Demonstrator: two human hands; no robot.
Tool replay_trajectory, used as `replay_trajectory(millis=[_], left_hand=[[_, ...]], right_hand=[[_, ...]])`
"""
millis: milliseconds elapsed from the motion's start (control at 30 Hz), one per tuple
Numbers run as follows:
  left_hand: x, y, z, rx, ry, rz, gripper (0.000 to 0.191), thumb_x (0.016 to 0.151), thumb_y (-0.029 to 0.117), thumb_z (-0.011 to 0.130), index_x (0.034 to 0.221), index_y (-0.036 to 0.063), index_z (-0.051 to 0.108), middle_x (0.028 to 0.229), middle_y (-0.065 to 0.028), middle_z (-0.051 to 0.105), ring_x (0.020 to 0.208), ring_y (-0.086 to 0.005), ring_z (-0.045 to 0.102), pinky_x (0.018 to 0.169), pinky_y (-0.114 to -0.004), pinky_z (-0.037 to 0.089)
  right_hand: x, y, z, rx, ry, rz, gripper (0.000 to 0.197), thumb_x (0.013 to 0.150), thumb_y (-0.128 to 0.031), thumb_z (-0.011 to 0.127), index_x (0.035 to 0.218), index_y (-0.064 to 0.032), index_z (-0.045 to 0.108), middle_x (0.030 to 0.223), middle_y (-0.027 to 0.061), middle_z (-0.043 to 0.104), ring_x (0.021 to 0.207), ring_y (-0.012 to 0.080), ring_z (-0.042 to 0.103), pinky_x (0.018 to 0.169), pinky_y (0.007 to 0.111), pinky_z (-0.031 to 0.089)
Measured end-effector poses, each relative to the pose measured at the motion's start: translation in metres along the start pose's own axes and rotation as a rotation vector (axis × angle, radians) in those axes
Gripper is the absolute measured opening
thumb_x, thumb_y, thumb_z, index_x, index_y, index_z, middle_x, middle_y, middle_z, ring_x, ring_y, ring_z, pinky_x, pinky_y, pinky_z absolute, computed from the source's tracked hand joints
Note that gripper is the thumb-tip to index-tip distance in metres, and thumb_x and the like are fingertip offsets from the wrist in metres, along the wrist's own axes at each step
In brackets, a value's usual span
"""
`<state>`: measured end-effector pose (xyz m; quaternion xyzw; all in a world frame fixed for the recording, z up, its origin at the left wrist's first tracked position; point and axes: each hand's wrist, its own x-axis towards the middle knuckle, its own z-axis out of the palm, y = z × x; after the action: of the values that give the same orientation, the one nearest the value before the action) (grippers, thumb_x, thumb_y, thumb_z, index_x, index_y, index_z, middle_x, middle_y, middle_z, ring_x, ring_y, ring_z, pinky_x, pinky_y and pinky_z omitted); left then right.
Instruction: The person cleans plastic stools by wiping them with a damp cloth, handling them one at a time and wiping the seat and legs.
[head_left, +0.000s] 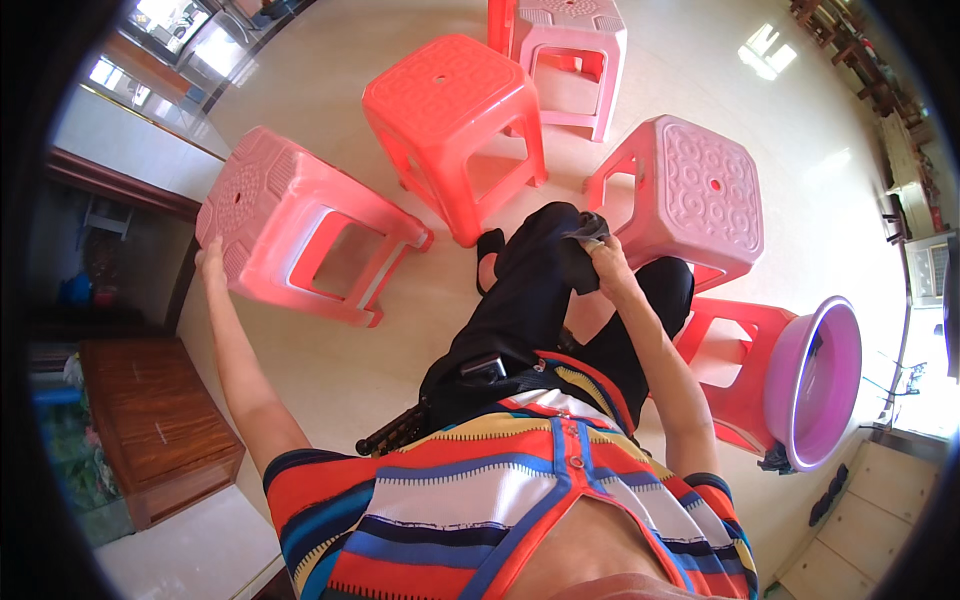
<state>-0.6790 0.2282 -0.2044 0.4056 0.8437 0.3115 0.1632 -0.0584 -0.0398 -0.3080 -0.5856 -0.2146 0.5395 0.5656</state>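
Note:
My left hand (211, 264) is at the far edge of the seat of a pink plastic stool (259, 202) on the left; its fingers are partly hidden by the seat. In my right hand (611, 268) is a dark cloth (591, 225), bunched above my right knee. A brighter red stool (446, 90) stands ahead of me, between the left stool and another pink stool (712, 184) near my right hand. That right stool has a raised swirl pattern and a small hole in its seat.
A purple plastic basin (825, 390) sits on a red stool (724, 360) at the right, with a dark cloth (777, 459) at its rim. Another pink stool (574, 64) stands farther ahead. At lower left are a brown wooden cabinet (154, 412) and a fish tank (75, 450).

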Motion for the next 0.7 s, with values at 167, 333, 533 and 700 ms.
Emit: replay_trajectory(millis=[167, 333, 533, 700], left_hand=[[-0.092, 0.124, 0.087, -0.065, 0.29, 0.964, 0.028, 0.082, 0.023, 0.056, 0.101, 0.0022, 0.058, 0.099, -0.0166, 0.061, 0.091, -0.0293, 0.058, 0.08, -0.039, 0.046], [-0.157, 0.182, 0.252, -0.729, -0.638, 0.311, 0.02, 0.09, 0.026, 0.05, 0.077, 0.011, 0.052, 0.062, 0.0041, 0.046, 0.051, -0.005, 0.043, 0.044, -0.019, 0.036], [-0.1, 0.108, 0.377, -0.936, -0.646, -0.592, 0.073, 0.083, 0.062, 0.035, 0.133, 0.0106, 0.024, 0.129, -0.0181, 0.034, 0.113, -0.0356, 0.041, 0.093, -0.056, 0.034], [-0.159, 0.141, 0.413, -1.152, -0.731, -0.581, 0.061, 0.084, 0.057, 0.033, 0.121, 0.0118, 0.05, 0.123, -0.005, 0.053, 0.113, -0.0268, 0.049, 0.094, -0.049, 0.039]], right_hand=[[-0.001, -0.002, -0.002, 0.05, 0.05, -0.005, 0.013, 0.084, -0.004, 0.049, 0.093, -0.0006, 0.058, 0.078, 0.0048, 0.059, 0.065, 0.0142, 0.059, 0.057, 0.028, 0.049], [-0.006, -0.004, -0.011, 0.028, 0.106, 0.005, 0.019, 0.082, -0.001, 0.05, 0.099, -0.0021, 0.057, 0.083, 0.0046, 0.06, 0.072, 0.0143, 0.058, 0.063, 0.028, 0.049], [-0.017, -0.011, -0.012, 0.023, 0.078, -0.042, 0.015, 0.086, -0.008, 0.052, 0.099, -0.0022, 0.058, 0.081, 0.0031, 0.06, 0.072, 0.0125, 0.058, 0.063, 0.027, 0.048], [-0.03, -0.006, -0.049, 0.035, 0.224, -0.023, 0.018, 0.085, -0.004, 0.046, 0.098, 0.0009, 0.057, 0.08, 0.0072, 0.061, 0.069, 0.0156, 0.06, 0.062, 0.028, 0.05]])
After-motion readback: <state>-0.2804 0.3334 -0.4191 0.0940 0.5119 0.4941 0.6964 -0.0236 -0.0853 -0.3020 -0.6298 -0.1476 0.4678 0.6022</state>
